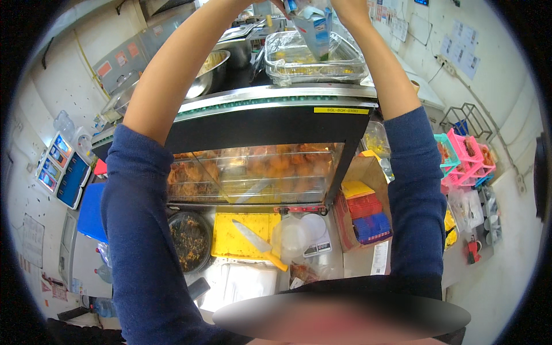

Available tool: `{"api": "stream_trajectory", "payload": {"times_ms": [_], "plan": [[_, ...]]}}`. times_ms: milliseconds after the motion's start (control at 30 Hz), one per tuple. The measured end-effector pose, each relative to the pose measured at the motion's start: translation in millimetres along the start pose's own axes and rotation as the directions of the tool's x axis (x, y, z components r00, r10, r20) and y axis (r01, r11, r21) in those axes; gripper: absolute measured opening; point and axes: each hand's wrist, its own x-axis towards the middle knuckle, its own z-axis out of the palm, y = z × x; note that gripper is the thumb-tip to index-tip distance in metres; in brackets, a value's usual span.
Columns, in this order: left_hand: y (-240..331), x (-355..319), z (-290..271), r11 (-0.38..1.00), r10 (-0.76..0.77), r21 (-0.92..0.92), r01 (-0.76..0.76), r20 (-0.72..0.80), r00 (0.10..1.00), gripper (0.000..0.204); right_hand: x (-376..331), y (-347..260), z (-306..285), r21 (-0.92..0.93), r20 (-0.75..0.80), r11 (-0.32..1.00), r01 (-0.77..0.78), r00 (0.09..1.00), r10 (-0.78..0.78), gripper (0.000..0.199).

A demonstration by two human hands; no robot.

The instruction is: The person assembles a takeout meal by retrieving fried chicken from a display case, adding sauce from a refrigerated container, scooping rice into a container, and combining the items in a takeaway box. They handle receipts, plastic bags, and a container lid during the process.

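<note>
Both my arms, in blue sleeves, are raised over a heated display case (259, 123). Between my hands a blue and white carton (315, 29) points down into a clear tray (345, 66) of yellowish food on top of the case. My right hand (347, 9) grips the carton's upper right side. My left hand (280, 4) touches the carton's top, but the picture's upper edge cuts most of it off, so its grip is hidden.
Fried food fills the glass case (253, 172). Below it lie a yellow cutting board (230, 244) with a knife (256, 238), a dark bowl (190, 238), plastic tubs on a scale (302, 236) and a cardboard box (365, 213). Pink and teal baskets (466, 155) stand right, a metal bowl (208, 72) left.
</note>
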Motion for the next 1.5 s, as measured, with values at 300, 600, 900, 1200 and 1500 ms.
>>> {"api": "stream_trajectory", "payload": {"times_ms": [300, 600, 900, 1200, 1500], "plan": [[-29.5, 53.1, 30.9, 0.889, -0.049, 0.445, 0.108, -0.143, 0.989, 0.027, 15.2, -38.2, 16.9, 0.208, 0.074, 0.978, 0.010, 0.997, -0.026, 0.008], [-16.8, 11.0, 7.1, 0.936, 0.032, 0.319, 0.153, -0.508, 0.861, 0.023, 30.9, -71.7, -11.1, 0.231, 0.291, 0.961, -0.152, 0.953, 0.081, 0.006], [-42.6, -17.0, 78.0, 0.663, -0.573, -0.733, 0.153, -0.366, 0.733, 0.016, -28.8, -95.7, -3.5, -0.608, 0.561, 0.756, 0.240, 0.805, 0.196, 0.026], [2.3, -87.0, 124.7, 0.597, -0.182, -0.798, -0.082, -0.235, 0.955, 0.031, -78.1, -97.6, -18.6, -0.769, 0.461, 0.616, 0.170, 0.815, 0.351, 0.032], [30.9, -125.9, 95.6, 0.975, -0.063, -0.224, -0.015, -0.337, 0.940, 0.052, -69.2, -74.3, -21.8, -0.845, 0.308, 0.532, 0.043, 0.853, 0.421, 0.039]]}}
